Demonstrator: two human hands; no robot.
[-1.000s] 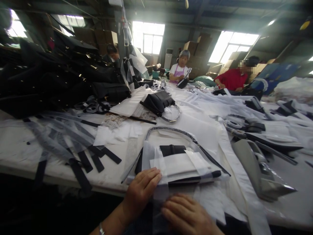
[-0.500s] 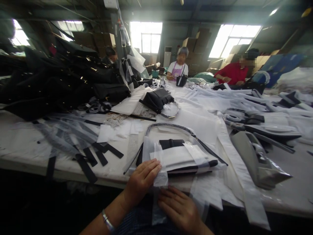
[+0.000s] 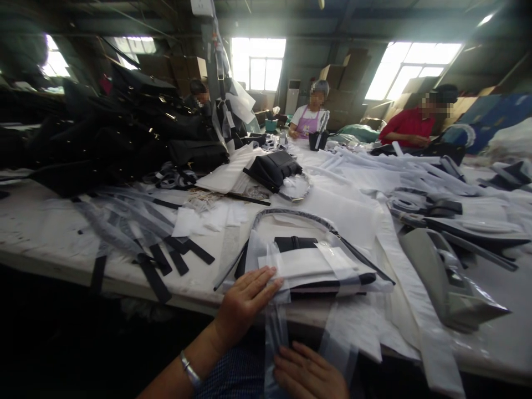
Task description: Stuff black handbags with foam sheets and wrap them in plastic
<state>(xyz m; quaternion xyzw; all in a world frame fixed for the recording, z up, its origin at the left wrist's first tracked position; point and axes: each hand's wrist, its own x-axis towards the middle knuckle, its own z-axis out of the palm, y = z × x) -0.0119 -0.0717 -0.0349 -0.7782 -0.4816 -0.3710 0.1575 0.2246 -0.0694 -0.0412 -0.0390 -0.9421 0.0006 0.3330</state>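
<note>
A black handbag (image 3: 362, 279) lies on the table's near edge in front of me, partly covered by white sheets (image 3: 301, 265) and clear film. Its wrapped handle (image 3: 297, 214) arches away from me. My left hand (image 3: 247, 302) rests on the bag's near left part, fingers stretched out over the film. From there a translucent plastic strip (image 3: 276, 327) hangs down over the edge. Lower down, my right hand (image 3: 310, 370) lies against this strip with its fingers extended; whether the thumb grips it is hidden.
Loose black straps in film (image 3: 160, 260) lie to the left, before a heap of black bags (image 3: 124, 127). Another black bag (image 3: 272, 169) sits farther back. On the right are a grey bag (image 3: 436, 277) and white wrapping strips (image 3: 409, 310). Several people work across the table.
My right hand has moved down along the plastic strip, away from the bag, and more of the strip shows. My left hand stays on the bag. The view has shifted slightly left.
</note>
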